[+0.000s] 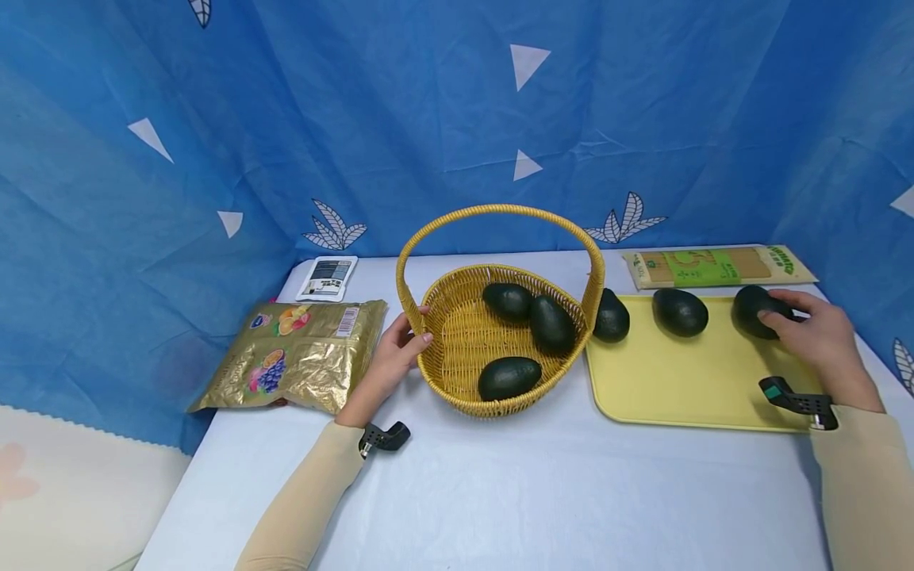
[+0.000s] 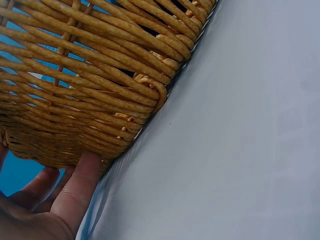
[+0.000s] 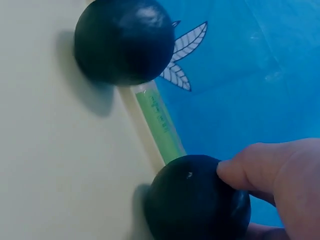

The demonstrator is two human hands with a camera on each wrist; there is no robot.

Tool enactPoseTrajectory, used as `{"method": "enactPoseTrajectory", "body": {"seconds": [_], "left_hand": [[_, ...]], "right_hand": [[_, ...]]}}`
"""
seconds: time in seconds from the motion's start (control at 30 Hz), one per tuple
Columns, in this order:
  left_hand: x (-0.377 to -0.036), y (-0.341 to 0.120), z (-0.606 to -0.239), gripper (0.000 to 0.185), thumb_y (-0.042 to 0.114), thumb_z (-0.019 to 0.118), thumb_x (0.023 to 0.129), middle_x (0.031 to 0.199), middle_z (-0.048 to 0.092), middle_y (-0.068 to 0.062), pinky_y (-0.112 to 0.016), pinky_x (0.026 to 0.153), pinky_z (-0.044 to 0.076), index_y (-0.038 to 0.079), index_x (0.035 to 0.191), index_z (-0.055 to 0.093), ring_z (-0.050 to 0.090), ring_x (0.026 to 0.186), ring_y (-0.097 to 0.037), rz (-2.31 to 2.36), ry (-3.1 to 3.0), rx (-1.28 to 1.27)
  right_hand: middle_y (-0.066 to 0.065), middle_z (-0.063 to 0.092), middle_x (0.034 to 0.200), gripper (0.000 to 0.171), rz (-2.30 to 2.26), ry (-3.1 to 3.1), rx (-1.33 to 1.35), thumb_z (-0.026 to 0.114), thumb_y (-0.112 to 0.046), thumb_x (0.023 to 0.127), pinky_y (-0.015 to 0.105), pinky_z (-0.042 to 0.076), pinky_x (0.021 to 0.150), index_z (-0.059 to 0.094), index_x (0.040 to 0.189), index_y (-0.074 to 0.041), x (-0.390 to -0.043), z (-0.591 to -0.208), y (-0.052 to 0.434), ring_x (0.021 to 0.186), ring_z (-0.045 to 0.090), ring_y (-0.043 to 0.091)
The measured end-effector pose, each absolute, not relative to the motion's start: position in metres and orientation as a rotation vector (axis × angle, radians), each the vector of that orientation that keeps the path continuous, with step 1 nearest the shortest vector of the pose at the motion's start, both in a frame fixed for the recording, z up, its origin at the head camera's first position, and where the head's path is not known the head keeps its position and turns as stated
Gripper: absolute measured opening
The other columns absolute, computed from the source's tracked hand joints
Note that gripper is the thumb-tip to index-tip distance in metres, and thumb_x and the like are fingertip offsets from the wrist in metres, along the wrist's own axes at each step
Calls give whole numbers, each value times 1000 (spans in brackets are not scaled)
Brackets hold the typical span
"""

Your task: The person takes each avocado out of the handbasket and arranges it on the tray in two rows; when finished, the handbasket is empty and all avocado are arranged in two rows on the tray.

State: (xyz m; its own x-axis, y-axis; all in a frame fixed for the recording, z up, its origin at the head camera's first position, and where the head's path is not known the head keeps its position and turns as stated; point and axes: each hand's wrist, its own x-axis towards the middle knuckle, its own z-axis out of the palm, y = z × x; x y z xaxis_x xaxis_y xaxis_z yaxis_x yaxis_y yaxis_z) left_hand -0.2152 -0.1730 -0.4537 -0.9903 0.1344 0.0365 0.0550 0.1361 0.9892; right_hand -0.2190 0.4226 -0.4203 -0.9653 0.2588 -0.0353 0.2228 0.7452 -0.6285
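A yellow wicker basket [image 1: 460, 333] with a tall hoop handle holds three dark green avocados [image 1: 553, 325]. My left hand [image 1: 396, 346] grips its left side near the handle's foot, thumb over the rim; in the left wrist view the fingers [image 2: 77, 192] lie against the weave [image 2: 75, 100]. On the right, my right hand [image 1: 821, 333] holds an avocado [image 1: 753, 312] at the back of a yellow tray [image 1: 671, 388]. The right wrist view shows the thumb on this avocado [image 3: 192, 200]. Two more avocados, one mid-tray [image 1: 681, 312] and one by the basket [image 1: 611, 317], lie on the tray.
A gold fruit-printed bag [image 1: 300, 349] lies left of my left hand, with a small white packet [image 1: 328, 278] behind it. Behind the tray lies a pack of noodles [image 1: 717, 266]. A blue curtain [image 1: 457, 119] closes off the table's back.
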Motion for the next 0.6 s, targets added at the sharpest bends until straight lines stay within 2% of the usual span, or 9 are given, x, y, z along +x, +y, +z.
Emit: {"method": "enactPoseTrajectory", "body": {"seconds": [0.3,0.6], "left_hand": [[-215,-172,-453,53,11,61,98,142,52,-25,-26,75,62,13,150,48,58,109,-19,2018,2316,187],[-216,-173,-455,53,11,60,98,141,52,-25,-25,74,62,12,149,48,58,109,-19,2042,2307,213]], "right_hand": [[40,28,157,59,998,-2826,-481,42,-25,106,75,31,110,32,154,6,-219,-421,420,144,24,62],[39,26,158,59,1015,-2815,-449,40,-25,106,76,30,111,29,156,4,-219,-422,420,144,23,62]]}}
